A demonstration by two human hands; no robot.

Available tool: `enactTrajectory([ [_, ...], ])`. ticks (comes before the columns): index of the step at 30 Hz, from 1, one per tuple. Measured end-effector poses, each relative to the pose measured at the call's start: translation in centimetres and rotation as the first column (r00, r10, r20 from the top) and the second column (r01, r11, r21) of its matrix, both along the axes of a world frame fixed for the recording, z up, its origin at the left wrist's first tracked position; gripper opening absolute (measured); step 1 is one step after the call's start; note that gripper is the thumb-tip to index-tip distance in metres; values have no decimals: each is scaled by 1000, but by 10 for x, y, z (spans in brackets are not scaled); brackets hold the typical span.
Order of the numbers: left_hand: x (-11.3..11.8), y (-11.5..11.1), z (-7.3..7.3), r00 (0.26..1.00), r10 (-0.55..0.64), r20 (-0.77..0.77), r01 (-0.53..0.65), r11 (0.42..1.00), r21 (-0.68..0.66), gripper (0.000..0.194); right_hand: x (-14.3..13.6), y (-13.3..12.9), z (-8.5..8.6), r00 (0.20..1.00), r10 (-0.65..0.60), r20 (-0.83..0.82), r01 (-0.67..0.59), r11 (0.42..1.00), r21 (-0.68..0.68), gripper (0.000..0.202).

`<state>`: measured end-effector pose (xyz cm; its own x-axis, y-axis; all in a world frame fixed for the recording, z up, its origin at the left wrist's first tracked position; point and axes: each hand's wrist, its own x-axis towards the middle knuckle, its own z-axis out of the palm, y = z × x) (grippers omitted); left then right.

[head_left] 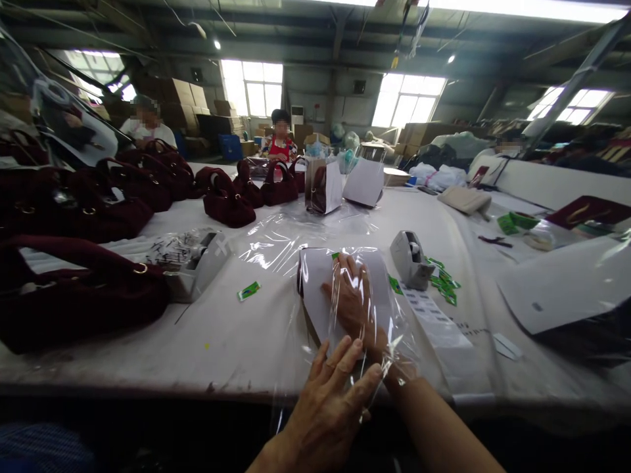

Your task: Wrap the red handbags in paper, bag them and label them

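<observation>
A clear plastic bag (389, 309) lies at the table's front, around a white sheet (315, 289) with a dark edge showing at its left side. My right hand (351, 299) is inside the bag, its fingers stretched out flat on the sheet. Over the mouth of the bag rests my left hand (328, 397), fingers extended and touching the plastic near my right wrist. Small green packets lie close by, one packet (249, 291) to the left and a pile of packets (445, 282) to the right. What lies under the sheet is mostly hidden.
Tape dispensers stand left (197, 266) and right (411, 259) of the bag. Dark red handbags (83, 295) crowd the left side. A wrapped bag (323, 187) stands further back. A label sheet (438, 328) lies right. A person in red (280, 148) sits across the table.
</observation>
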<state>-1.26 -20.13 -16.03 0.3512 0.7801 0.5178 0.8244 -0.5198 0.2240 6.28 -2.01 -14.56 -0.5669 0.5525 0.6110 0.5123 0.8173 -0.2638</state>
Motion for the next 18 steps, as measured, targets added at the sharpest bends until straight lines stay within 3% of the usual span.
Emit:
enactTrajectory([
  [3, -4, 3, -11, 1000, -17, 5, 17, 999, -34, 71, -4, 3, 0, 982, -187, 5, 186, 980, 76, 55],
  [5, -6, 4, -15, 1000, -20, 23, 21, 999, -29, 70, -4, 5, -1, 974, -222, 34, 216, 968, 127, 55],
  [18, -8, 9, -29, 997, -40, 65, 42, 999, -24, 68, 10, -1, -7, 968, -202, 148, 170, 964, 203, 50],
])
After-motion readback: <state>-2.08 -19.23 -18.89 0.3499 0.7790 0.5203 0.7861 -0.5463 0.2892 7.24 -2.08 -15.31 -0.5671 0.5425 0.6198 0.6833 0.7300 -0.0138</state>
